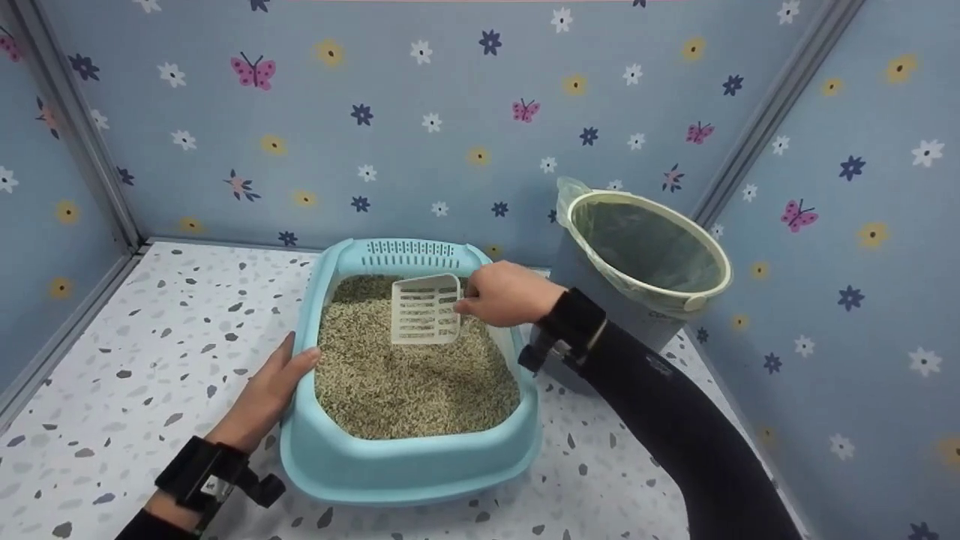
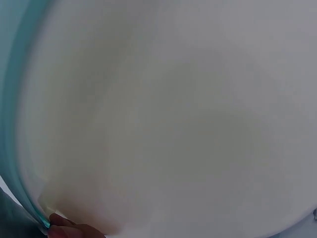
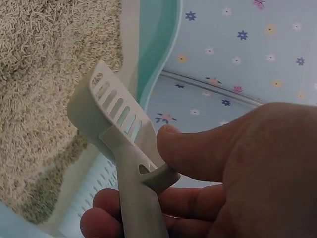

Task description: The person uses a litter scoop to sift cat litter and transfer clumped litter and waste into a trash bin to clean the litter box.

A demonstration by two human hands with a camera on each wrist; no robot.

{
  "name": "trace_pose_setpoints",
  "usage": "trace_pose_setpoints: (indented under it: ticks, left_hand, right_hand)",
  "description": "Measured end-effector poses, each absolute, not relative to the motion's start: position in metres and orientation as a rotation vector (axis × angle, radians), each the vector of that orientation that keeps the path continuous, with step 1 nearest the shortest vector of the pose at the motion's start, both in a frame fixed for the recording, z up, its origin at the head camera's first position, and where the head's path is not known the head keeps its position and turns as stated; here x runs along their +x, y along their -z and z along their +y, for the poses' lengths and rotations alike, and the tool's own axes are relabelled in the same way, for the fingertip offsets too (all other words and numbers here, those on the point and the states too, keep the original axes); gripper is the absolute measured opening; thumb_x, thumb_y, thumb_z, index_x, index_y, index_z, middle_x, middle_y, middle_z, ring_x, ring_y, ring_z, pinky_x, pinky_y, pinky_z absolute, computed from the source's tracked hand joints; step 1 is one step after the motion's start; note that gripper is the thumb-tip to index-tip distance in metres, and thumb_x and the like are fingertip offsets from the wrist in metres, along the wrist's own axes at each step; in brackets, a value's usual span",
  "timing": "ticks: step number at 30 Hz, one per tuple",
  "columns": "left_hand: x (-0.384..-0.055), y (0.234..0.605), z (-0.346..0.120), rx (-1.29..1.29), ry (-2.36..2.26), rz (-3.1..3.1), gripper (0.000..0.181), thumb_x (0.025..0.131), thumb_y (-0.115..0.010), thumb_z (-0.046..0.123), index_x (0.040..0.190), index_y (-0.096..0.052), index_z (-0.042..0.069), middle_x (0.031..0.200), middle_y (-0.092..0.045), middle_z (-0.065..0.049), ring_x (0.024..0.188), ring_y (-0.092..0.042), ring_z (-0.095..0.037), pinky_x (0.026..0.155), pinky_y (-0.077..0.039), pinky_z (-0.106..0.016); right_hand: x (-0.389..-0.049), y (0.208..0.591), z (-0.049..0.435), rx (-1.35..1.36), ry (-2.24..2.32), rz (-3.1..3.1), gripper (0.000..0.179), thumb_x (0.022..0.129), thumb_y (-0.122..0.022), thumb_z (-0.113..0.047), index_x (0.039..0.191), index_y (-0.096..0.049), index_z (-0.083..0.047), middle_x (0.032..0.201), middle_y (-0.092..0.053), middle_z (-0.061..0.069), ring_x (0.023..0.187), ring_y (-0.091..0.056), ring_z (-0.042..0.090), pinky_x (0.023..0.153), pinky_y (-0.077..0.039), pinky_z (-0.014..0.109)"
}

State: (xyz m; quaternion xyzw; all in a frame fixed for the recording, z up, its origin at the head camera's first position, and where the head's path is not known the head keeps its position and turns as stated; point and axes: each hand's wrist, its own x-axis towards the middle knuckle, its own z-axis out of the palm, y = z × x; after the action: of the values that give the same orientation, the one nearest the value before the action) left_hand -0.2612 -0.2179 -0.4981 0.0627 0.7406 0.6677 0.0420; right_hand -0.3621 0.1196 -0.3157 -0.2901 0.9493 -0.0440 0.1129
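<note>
A slotted white litter scoop (image 1: 425,311) is held by my right hand (image 1: 510,292) over the back part of the litter box. In the right wrist view the thumb presses on the scoop (image 3: 136,168) near its neck, with fingers curled round the handle. No clump shows in its basket. The blue litter box (image 1: 409,454) contains tan granular litter (image 1: 427,390), darker in its back corner. My left hand (image 1: 266,382) grips the box's left rim, its thumb over the edge. A blurred pale surface (image 2: 173,119) fills most of the left wrist view, with fingertips (image 2: 74,230) at the lower left.
A grey bin (image 1: 555,330) with a pale rim and greenish liner (image 1: 645,247) stands behind and right of the box. Flower-patterned wall panels (image 1: 420,97) enclose the back and sides. The floor (image 1: 135,360) is white with grey speckles.
</note>
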Motion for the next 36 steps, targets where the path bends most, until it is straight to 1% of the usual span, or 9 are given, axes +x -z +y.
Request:
trace_pose_setpoints:
  ticks: [5, 10, 15, 22, 25, 28, 31, 33, 36]
  left_hand:
    - [-0.262, 0.499, -0.217, 0.2, -2.062, 2.256, 0.087, 0.117, -0.049, 0.045, 0.18, 0.003, 0.014, 0.185, -0.003, -0.021, 0.163, -0.019, -0.037, 0.132, -0.018, -0.059]
    - [-0.262, 0.501, -0.215, 0.191, -2.053, 2.247, 0.089, 0.116, -0.049, 0.048, 0.18, 0.004, 0.014, 0.185, 0.0, -0.021, 0.166, -0.014, -0.039, 0.133, -0.016, -0.059]
    - [-0.262, 0.499, -0.217, 0.169, -2.014, 2.26, 0.092, 0.116, -0.049, 0.05, 0.178, 0.009, 0.013, 0.185, 0.008, -0.019, 0.169, -0.004, -0.039, 0.134, -0.011, -0.061]
    - [-0.262, 0.498, -0.218, 0.171, -2.027, 2.26, 0.093, 0.116, -0.049, 0.049, 0.178, 0.009, 0.012, 0.185, 0.009, -0.018, 0.169, -0.002, -0.038, 0.134, -0.009, -0.06]
    - [-0.262, 0.498, -0.217, 0.17, -2.034, 2.254, 0.091, 0.117, -0.049, 0.047, 0.179, 0.008, 0.013, 0.185, 0.008, -0.018, 0.169, -0.002, -0.038, 0.134, -0.008, -0.061]
    - [-0.261, 0.499, -0.216, 0.175, -2.049, 2.249, 0.09, 0.117, -0.05, 0.046, 0.179, 0.006, 0.014, 0.185, 0.005, -0.02, 0.168, -0.009, -0.04, 0.134, -0.011, -0.061]
    - [-0.261, 0.499, -0.216, 0.18, -2.059, 2.251, 0.089, 0.116, -0.05, 0.047, 0.18, 0.004, 0.015, 0.185, 0.001, -0.021, 0.166, -0.014, -0.04, 0.133, -0.014, -0.062]
    - [-0.261, 0.5, -0.216, 0.185, -2.069, 2.245, 0.088, 0.116, -0.05, 0.046, 0.18, 0.003, 0.016, 0.185, -0.002, -0.022, 0.164, -0.019, -0.04, 0.132, -0.016, -0.062]
    - [-0.26, 0.5, -0.218, 0.176, -2.045, 2.263, 0.089, 0.116, -0.049, 0.048, 0.18, 0.004, 0.016, 0.184, -0.001, -0.023, 0.165, -0.018, -0.041, 0.132, -0.017, -0.062]
  right_hand:
    - [-0.379, 0.342, 0.1, -0.801, 0.11, 2.68, 0.051, 0.119, -0.055, -0.039, 0.072, -0.049, -0.019, 0.065, -0.042, -0.004, 0.059, -0.043, 0.015, 0.074, -0.044, 0.035]
    - [-0.39, 0.362, 0.093, -0.715, 0.174, 2.554, 0.058, 0.122, -0.047, -0.038, 0.07, -0.057, -0.014, 0.056, -0.048, -0.002, 0.052, -0.044, 0.016, 0.075, -0.044, 0.033]
    - [-0.393, 0.379, 0.09, -0.752, 0.252, 2.453, 0.061, 0.122, -0.046, -0.039, 0.074, -0.065, -0.007, 0.059, -0.056, 0.003, 0.053, -0.045, 0.017, 0.081, -0.044, 0.032]
    - [-0.392, 0.392, 0.08, -0.881, 0.134, 2.426, 0.057, 0.121, -0.05, -0.037, 0.068, -0.049, -0.018, 0.061, -0.035, -0.006, 0.056, -0.033, 0.013, 0.07, -0.034, 0.032]
    - [-0.389, 0.389, 0.086, -0.934, 0.148, 2.439, 0.048, 0.121, -0.051, -0.036, 0.08, -0.061, -0.013, 0.069, -0.044, -0.004, 0.062, -0.04, 0.014, 0.072, -0.036, 0.033]
    - [-0.381, 0.379, 0.097, -0.96, 0.251, 2.502, 0.035, 0.12, -0.055, -0.035, 0.11, -0.075, -0.007, 0.088, -0.062, -0.001, 0.076, -0.054, 0.013, 0.079, -0.047, 0.034]
    - [-0.37, 0.368, 0.113, -0.942, 0.472, 2.591, 0.035, 0.117, -0.061, -0.034, 0.134, -0.075, -0.007, 0.112, -0.075, 0.004, 0.096, -0.068, 0.015, 0.093, -0.057, 0.036]
    - [-0.364, 0.359, 0.125, -0.921, 0.664, 2.635, 0.033, 0.116, -0.064, -0.033, 0.135, -0.074, -0.008, 0.119, -0.077, 0.006, 0.105, -0.071, 0.02, 0.098, -0.059, 0.04]
    - [-0.359, 0.349, 0.143, -0.907, 0.908, 2.659, 0.028, 0.115, -0.067, -0.031, 0.131, -0.077, -0.01, 0.119, -0.078, 0.007, 0.109, -0.072, 0.023, 0.099, -0.059, 0.043]
